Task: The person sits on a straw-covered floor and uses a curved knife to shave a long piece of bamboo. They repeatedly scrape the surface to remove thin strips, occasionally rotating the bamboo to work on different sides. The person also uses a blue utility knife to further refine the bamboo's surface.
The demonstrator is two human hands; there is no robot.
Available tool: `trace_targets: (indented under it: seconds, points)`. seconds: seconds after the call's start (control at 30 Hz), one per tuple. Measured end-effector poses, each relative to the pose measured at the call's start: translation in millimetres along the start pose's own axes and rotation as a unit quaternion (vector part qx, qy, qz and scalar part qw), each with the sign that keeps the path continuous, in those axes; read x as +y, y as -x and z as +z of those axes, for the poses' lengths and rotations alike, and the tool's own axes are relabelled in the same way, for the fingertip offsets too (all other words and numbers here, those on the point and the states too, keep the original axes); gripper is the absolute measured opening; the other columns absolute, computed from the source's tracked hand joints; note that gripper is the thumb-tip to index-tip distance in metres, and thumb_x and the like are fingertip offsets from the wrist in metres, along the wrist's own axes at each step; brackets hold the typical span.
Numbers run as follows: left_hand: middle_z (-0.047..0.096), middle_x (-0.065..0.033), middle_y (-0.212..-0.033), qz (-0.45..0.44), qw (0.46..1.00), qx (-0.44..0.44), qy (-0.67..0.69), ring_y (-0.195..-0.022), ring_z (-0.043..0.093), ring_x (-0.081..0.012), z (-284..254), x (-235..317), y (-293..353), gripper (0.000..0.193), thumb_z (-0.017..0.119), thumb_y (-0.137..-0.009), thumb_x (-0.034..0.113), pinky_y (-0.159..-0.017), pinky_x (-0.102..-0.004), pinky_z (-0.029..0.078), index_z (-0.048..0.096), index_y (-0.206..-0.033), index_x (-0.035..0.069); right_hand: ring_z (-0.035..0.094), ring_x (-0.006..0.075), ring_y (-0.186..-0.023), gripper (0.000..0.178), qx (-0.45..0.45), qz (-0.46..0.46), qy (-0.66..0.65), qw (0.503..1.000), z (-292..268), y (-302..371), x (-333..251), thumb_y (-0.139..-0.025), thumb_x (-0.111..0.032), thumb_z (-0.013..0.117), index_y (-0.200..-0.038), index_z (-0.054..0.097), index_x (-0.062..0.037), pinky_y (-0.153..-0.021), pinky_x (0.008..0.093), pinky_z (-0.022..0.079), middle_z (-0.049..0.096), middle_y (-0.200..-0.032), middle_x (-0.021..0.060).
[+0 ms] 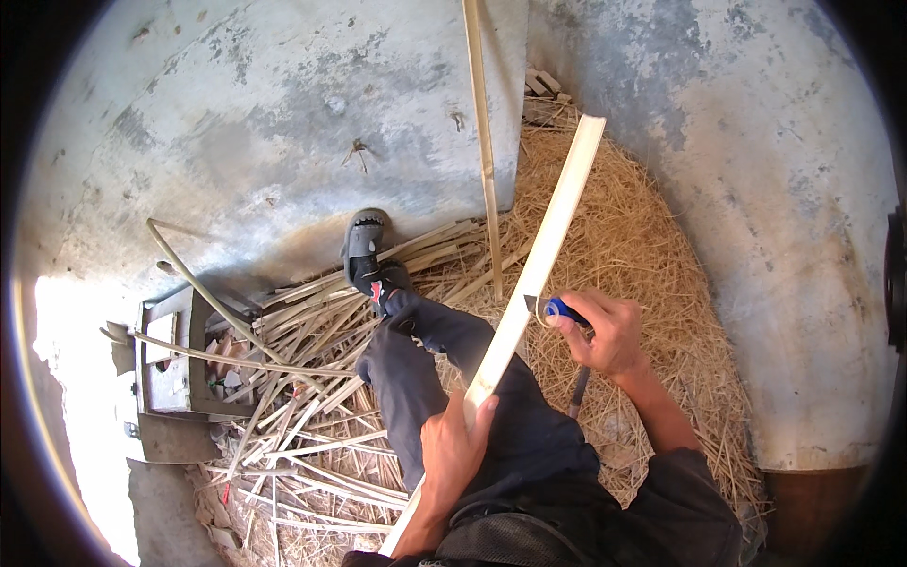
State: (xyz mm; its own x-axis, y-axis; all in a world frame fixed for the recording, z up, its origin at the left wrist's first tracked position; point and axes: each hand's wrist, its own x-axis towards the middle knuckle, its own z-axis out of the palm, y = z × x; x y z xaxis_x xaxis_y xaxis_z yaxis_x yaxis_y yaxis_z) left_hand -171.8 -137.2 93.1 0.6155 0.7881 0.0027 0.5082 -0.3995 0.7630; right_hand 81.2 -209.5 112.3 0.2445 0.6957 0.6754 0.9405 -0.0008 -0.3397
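Note:
A long pale bamboo strip (551, 230) runs slantwise from my lap up to the far right, across my dark trousers. My left hand (455, 442) is closed round its lower part, with the thumb along the edge. Against the strip's right edge, about halfway up, rests the small dark blade of a blue-handled knife (564, 311). My right hand (610, 333) grips this knife, and a thin pale curl shows beside the blade. A dark rod-like piece (579, 387) extends below the right hand; whether it belongs to the knife I cannot tell.
Heaped shavings (652, 255) cover the floor on the right. Many split strips (326, 444) lie tangled at the left, by a worn wooden box (175, 354). Another upright strip (483, 142) stands near the weathered wall (283, 113). My shoe (363, 248) touches the strips.

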Motion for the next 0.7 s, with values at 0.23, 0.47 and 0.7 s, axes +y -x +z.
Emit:
trace_targets:
  seconds: [0.23, 0.47, 0.7]
  points:
    - [0.065, -0.0269, -0.066, -0.036, 0.997, -0.056, -0.038, -0.063, 0.066, -0.0477, -5, -27, 37, 0.043, 0.066, -0.100, 0.041, -0.059, -0.0537, 0.051, 0.062, -0.091, 0.000, 0.062, 0.0128, -0.054, 0.044, 0.027, 0.116, 0.042, 0.992, -15, -20, 83, -0.102, -0.048, 0.064, -0.103, 0.077, -0.0065, -0.046, 0.0287, 0.045, 0.073, -0.075, 0.0057]
    - [0.064, -0.0268, -0.065, -0.051, 0.996, -0.053, -0.052, -0.062, 0.066, -0.0475, -13, -53, 57, 0.046, 0.067, -0.100, 0.043, -0.057, -0.0532, 0.050, 0.063, -0.089, -0.001, 0.060, 0.0194, -0.058, 0.048, 0.073, 0.262, 0.124, 0.954, -49, -39, 169, -0.103, -0.048, 0.061, -0.108, 0.077, -0.0033, -0.056, 0.0392, 0.045, 0.067, -0.069, 0.0094]
    - [0.056, -0.0259, -0.061, -0.093, 0.995, 0.000, 0.042, -0.056, 0.060, -0.0442, -20, -52, 21, 0.044, 0.077, -0.095, 0.032, -0.051, -0.0430, 0.043, 0.061, -0.077, -0.004, 0.065, 0.0253, -0.065, 0.044, -0.478, 0.342, 0.207, 0.782, -41, 22, 194, -0.094, -0.050, 0.071, -0.102, 0.080, -0.0077, -0.066, 0.0427, 0.050, 0.071, -0.073, 0.0108]
